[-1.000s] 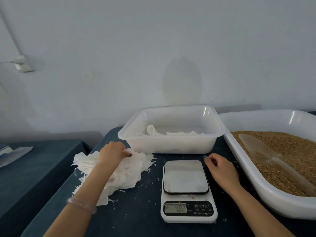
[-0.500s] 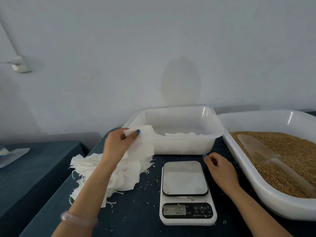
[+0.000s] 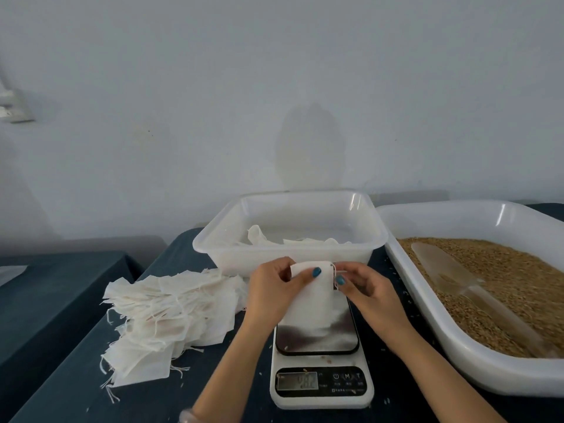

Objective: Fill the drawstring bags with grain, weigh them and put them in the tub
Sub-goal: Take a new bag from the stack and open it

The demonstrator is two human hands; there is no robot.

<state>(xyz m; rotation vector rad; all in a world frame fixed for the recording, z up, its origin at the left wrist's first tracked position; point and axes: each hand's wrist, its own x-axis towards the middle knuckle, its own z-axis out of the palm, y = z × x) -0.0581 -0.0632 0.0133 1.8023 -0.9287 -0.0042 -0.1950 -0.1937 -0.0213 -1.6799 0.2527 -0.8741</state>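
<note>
Fingers of my left hand and right hand are pinching the top edge of one empty drawstring bag, holding it over the kitchen scale, in front of the clear tub, beside the pile of bags.

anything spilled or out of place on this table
Yes: loose grains lie scattered on the dark cloth around the scale, and a few sit on its front by the display. The pile of empty bags is fanned out untidily.
</note>
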